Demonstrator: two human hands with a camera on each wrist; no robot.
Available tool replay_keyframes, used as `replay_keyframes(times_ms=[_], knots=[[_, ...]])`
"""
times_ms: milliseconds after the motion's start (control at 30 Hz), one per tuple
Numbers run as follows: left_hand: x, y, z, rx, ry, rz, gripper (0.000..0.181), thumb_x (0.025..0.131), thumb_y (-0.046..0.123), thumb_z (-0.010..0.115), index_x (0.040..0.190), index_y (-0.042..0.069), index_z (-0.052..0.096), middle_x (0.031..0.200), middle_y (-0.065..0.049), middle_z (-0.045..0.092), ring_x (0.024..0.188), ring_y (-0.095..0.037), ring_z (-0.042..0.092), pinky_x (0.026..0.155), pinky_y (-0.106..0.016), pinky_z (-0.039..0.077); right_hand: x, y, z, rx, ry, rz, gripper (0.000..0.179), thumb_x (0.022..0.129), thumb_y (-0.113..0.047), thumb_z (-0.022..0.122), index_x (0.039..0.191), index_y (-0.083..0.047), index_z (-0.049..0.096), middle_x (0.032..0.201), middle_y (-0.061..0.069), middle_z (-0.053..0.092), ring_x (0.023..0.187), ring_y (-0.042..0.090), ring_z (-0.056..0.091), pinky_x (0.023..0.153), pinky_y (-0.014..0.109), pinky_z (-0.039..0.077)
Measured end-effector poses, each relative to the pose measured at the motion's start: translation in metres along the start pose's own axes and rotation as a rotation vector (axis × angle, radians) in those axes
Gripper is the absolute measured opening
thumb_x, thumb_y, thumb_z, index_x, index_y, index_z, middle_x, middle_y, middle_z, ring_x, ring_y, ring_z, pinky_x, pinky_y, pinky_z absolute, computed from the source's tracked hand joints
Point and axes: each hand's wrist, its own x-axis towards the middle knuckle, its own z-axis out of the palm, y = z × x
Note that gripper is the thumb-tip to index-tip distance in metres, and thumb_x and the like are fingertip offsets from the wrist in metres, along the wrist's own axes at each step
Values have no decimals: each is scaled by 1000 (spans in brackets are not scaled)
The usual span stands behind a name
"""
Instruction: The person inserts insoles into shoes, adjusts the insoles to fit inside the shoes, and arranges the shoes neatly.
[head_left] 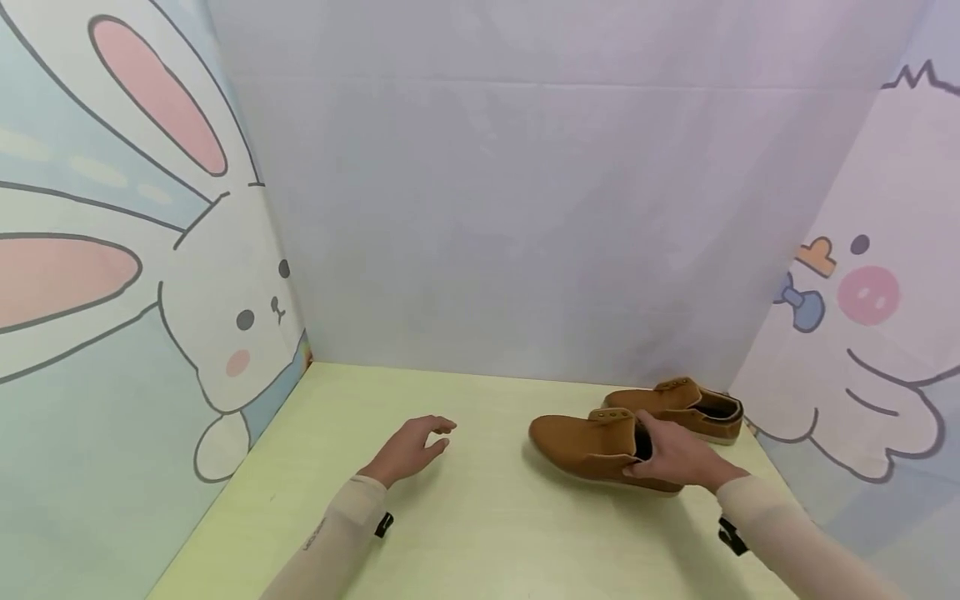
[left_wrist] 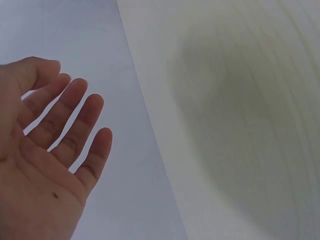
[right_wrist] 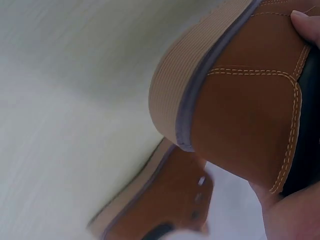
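A brown lace-up style shoe (head_left: 573, 443) with a tan sole is gripped at its opening by my right hand (head_left: 681, 454), its toe pointing left. The thumb lies on the near side of the collar. In the right wrist view, the stitched heel of this shoe (right_wrist: 240, 115) fills the upper right, tilted, with its ribbed sole edge showing. The matching shoe (head_left: 637, 403) stands just behind, partly covered by the held one and my hand. My left hand (head_left: 408, 450) hovers left of the shoes, fingers loosely bent and holding nothing.
The pale yellow table (head_left: 480, 533) meets a grey-white back wall (head_left: 525, 233). Side panels carry a cartoon rabbit (head_left: 217, 333) on the left and a white cartoon character (head_left: 885, 367) on the right, close to the rear shoe.
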Motion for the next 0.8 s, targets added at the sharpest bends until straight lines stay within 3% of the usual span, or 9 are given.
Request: replay_keyframes(times_ms=[67, 167, 333, 800], knots=[[-1, 0, 0, -3, -6, -4, 30, 102, 15, 63, 132, 9, 65, 126, -4, 66, 116, -26, 62, 92, -47, 53, -6, 15, -6, -33, -1, 15, 115, 74, -60, 84, 152, 8, 33, 101, 4, 71, 81, 21, 67, 66, 46, 56], [-1, 1, 0, -3, -15, -12, 30, 102, 14, 63, 132, 8, 65, 125, -5, 67, 115, -26, 63, 92, -47, 53, -14, 37, -14, -77, 11, 29, 117, 74, -63, 82, 151, 10, 33, 112, 17, 70, 89, 31, 68, 68, 52, 56], [2, 2, 1, -3, -17, -22, 30, 102, 14, 64, 131, 6, 65, 122, -5, 68, 113, -26, 64, 91, -47, 54, -25, 69, -27, -90, 1, 25, 118, 74, -62, 82, 148, 16, 32, 128, 35, 58, 99, 45, 66, 75, 60, 54], [9, 4, 4, -6, -37, -43, 28, 102, 11, 64, 130, 8, 66, 119, -6, 69, 110, -23, 65, 91, -44, 54, -33, 111, -28, -83, -29, 0, 112, 71, -55, 87, 142, 18, 40, 135, 41, 50, 112, 56, 56, 90, 75, 40]])
